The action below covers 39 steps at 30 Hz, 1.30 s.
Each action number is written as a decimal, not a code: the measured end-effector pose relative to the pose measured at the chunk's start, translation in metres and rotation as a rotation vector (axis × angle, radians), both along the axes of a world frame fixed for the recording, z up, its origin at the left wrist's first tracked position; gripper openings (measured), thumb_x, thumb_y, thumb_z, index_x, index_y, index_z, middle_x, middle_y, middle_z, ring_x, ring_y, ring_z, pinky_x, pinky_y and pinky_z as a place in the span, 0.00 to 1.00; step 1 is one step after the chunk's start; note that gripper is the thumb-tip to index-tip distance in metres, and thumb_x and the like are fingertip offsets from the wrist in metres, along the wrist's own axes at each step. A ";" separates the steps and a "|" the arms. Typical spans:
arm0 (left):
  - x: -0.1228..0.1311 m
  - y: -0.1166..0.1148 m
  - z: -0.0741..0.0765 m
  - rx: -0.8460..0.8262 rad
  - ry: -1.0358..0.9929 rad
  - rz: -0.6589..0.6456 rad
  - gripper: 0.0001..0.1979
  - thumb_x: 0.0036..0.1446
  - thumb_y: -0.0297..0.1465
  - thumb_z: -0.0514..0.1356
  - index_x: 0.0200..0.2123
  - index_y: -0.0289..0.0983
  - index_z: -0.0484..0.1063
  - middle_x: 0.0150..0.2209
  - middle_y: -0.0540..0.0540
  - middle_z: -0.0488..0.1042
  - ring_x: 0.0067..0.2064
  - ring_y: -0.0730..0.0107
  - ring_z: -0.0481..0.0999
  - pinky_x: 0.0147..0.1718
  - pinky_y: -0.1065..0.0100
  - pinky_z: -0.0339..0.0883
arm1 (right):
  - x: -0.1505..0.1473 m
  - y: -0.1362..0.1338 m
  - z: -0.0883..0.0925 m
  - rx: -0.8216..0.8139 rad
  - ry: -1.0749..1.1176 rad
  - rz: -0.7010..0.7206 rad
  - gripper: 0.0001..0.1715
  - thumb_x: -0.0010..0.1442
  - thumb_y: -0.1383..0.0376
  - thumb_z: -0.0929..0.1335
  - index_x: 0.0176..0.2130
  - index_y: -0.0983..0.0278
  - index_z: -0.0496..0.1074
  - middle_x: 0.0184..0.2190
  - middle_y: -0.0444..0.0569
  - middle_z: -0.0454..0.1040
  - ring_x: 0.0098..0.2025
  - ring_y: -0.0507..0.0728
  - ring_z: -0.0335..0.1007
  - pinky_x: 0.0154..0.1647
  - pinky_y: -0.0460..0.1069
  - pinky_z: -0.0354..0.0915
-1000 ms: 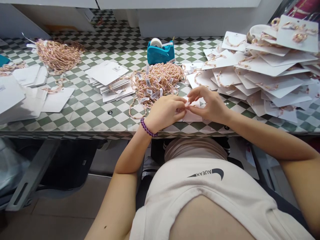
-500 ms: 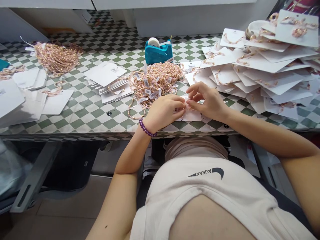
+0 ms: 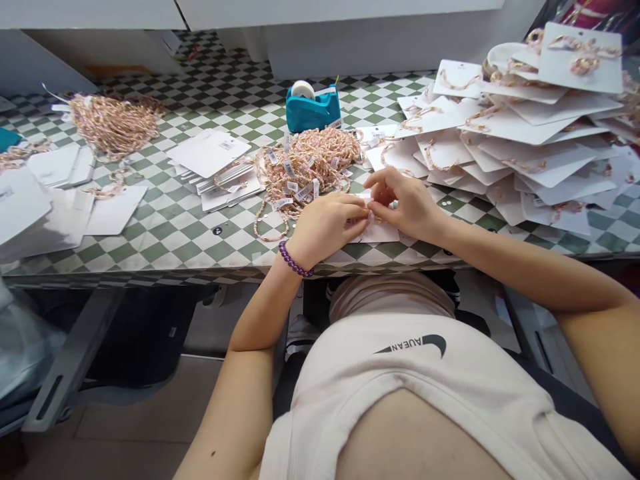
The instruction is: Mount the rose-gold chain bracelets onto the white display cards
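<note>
My left hand (image 3: 327,225) and my right hand (image 3: 407,203) meet fingertip to fingertip over a white card (image 3: 383,232) lying at the table's front edge. Both hands are pinched closed on a thin pink-gold bracelet (image 3: 371,215) against that card; little of the chain shows between the fingers. A purple bead bracelet circles my left wrist. Just behind my left hand lies a heap of tagged pink-gold bracelets (image 3: 307,163), with one loose bracelet (image 3: 270,223) stretched toward the table edge.
A teal tape dispenser (image 3: 310,107) stands behind the heap. Blank white cards (image 3: 213,157) are stacked to the left. Carded bracelets (image 3: 525,133) pile up at the right. Another bracelet heap (image 3: 113,123) and more cards (image 3: 45,193) lie far left on the checked tablecloth (image 3: 165,220).
Both hands stay together on the card and bracelet; the fingers have shifted slightly, the right hand curling closer over the left fingertips. The view has drifted a little.
</note>
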State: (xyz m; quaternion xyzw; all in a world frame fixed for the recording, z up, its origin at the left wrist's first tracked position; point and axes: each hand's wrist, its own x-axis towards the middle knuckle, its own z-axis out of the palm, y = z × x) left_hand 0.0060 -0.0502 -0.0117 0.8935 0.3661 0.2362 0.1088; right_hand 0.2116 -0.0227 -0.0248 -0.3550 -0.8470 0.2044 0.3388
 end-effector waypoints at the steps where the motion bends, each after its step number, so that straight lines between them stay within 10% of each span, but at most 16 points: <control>1: 0.000 0.000 0.000 0.000 -0.001 0.002 0.14 0.68 0.32 0.56 0.40 0.36 0.83 0.45 0.45 0.84 0.49 0.59 0.81 0.48 0.63 0.72 | 0.000 -0.001 0.000 0.000 0.005 0.004 0.13 0.62 0.67 0.66 0.48 0.64 0.65 0.30 0.42 0.72 0.29 0.48 0.67 0.34 0.45 0.65; 25: -0.002 -0.003 -0.008 -0.016 -0.041 0.044 0.09 0.66 0.31 0.60 0.44 0.36 0.81 0.54 0.42 0.80 0.55 0.59 0.80 0.55 0.60 0.74 | 0.004 0.024 0.022 -0.526 -0.092 0.104 0.12 0.56 0.65 0.71 0.42 0.64 0.73 0.26 0.42 0.72 0.28 0.49 0.68 0.29 0.46 0.61; 39: -0.004 -0.003 -0.003 -0.017 0.017 0.032 0.10 0.67 0.32 0.58 0.42 0.35 0.79 0.50 0.40 0.76 0.49 0.62 0.79 0.47 0.63 0.73 | 0.000 0.031 0.013 -0.265 -0.258 -0.083 0.10 0.59 0.66 0.68 0.42 0.63 0.75 0.27 0.44 0.71 0.31 0.53 0.65 0.35 0.49 0.60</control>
